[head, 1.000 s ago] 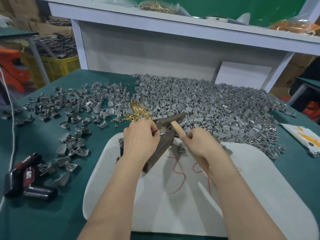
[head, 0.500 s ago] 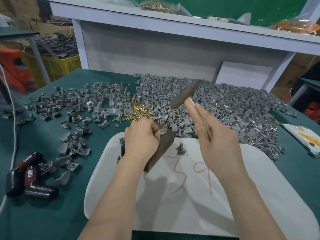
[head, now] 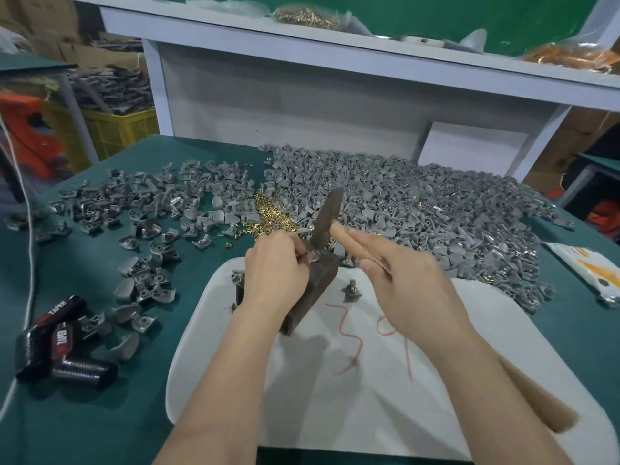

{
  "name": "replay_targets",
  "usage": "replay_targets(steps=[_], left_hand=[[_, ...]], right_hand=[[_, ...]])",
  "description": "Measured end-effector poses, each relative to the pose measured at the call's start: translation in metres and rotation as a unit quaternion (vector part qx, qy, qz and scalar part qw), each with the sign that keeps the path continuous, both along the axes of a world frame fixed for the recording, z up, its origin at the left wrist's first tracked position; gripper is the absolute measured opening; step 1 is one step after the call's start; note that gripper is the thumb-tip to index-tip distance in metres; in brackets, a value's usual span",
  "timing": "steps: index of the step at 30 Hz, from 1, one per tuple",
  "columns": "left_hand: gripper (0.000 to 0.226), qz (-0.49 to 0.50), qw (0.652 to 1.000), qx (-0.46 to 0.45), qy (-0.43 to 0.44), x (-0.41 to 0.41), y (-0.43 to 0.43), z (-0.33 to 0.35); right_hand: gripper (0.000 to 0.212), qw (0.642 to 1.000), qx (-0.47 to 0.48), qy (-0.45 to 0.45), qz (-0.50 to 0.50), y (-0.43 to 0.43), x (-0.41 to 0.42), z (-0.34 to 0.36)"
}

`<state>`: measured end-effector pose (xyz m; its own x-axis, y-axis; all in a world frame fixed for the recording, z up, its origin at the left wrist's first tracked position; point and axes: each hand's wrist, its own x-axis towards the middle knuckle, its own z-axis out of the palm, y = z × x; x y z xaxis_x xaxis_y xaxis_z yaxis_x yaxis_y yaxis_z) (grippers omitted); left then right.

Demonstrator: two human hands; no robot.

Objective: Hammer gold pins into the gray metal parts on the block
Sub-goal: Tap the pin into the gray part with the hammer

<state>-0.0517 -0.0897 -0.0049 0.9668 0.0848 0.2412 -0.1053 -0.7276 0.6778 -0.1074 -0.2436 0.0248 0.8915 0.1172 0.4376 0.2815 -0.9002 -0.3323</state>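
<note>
1. The block [head: 320, 290] is dark brown, smooth-faced and rectangular. It lies on the white board [head: 369, 414]. Its long axis runs from near-left to far-right, and the far end points at the big gray heap.
2. A small shiny gray part [head: 314, 257] sits on the block's far top end. I cannot make out a pin in it.
3. My read of the left hand [head: 273, 273] is a narrow grip, with the fingertips pinching that gray part. The palm lies over the block's left side.
4. The right hand [head: 412, 286] has its grip closed round the hammer's handle.
5. The hammer [head: 327, 218] has a slim, tapered, dark metal head.
   - The head's long axis stands steep, with the top leaning away and to the right.
   - The lower end is just above the pinched part. I cannot tell whether it touches.
   - The pale, round wooden handle runs back to the near right under the forearm.
6. The gold pins [head: 268, 216] form a small bright heap on the green worktop [head: 84, 424], just beyond the left hand.
7. The gray metal parts [head: 419, 213] are matte, rounded wedge shapes, piled densely at the far right. A looser scatter [head: 151, 203] lies to the left.
8. A lone part [head: 350, 290] stands on the board just right of the block.
9. The board has rounded corners and red scrawl. Black tools [head: 57, 344] lie at the near left.
</note>
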Motion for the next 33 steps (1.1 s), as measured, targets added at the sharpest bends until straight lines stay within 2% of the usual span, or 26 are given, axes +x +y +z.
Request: replay_targets(steps=[3,4,8,9,11,14,15,18,19,21,24,26,29,31,33], left_hand=[[0.01,-0.007,1.0,0.003,-0.018,0.001,0.0,-0.002],[0.01,-0.008,1.0,0.001,-0.02,0.001,0.0,-0.002],[0.008,-0.002,1.0,0.003,-0.009,0.001,0.0,-0.002],[0.009,0.0,1.0,0.005,-0.005,0.002,0.001,-0.001],[0.013,-0.002,1.0,0.007,-0.003,0.001,0.0,-0.001],[0.01,0.002,1.0,0.002,-0.021,0.001,0.0,-0.002],[0.009,0.002,1.0,0.003,-0.022,0.001,0.0,-0.002],[0.01,0.004,1.0,0.014,-0.008,0.001,0.0,-0.001],[0.01,0.004,1.0,0.012,-0.007,0.002,0.001,0.0],[0.009,0.002,1.0,0.012,-0.008,0.001,0.001,-0.001],[0.011,0.003,1.0,0.013,-0.021,0.001,0.001,-0.002],[0.011,0.005,1.0,0.011,-0.017,0.001,0.001,-0.001],[0.01,0.003,0.999,0.033,0.0,0.002,0.003,-0.001],[0.008,0.005,1.0,0.03,0.003,0.002,0.003,-0.001],[0.008,0.007,1.0,0.015,0.004,0.002,0.003,-0.001]], right_hand=[[0.065,0.99,0.088,-0.106,-0.008,-0.004,-0.001,0.001],[0.067,0.989,0.091,-0.115,-0.007,-0.005,-0.002,-0.001],[0.064,1.0,-0.007,0.01,0.02,0.0,-0.005,-0.006],[0.06,1.0,-0.017,0.017,0.018,0.001,-0.001,-0.003],[0.052,1.0,0.014,-0.018,0.002,0.002,0.004,0.001],[0.058,0.99,0.095,-0.102,0.004,-0.002,0.004,-0.001],[0.06,0.992,0.087,-0.095,0.004,-0.003,0.003,-0.002],[0.047,0.999,0.004,0.037,-0.012,-0.004,0.001,-0.009],[0.045,0.998,-0.002,0.055,-0.019,-0.005,0.003,-0.009],[0.045,0.999,0.031,0.006,-0.019,-0.004,0.003,-0.006],[0.049,0.986,0.136,-0.093,-0.016,-0.002,0.001,-0.005],[0.048,0.991,0.122,-0.056,-0.005,0.0,-0.003,-0.007],[0.043,0.995,0.031,0.099,-0.007,0.0,-0.002,-0.01],[0.04,0.994,0.04,0.099,-0.004,-0.001,0.001,-0.007],[0.038,0.993,0.106,0.06,-0.002,-0.005,0.002,-0.004]])
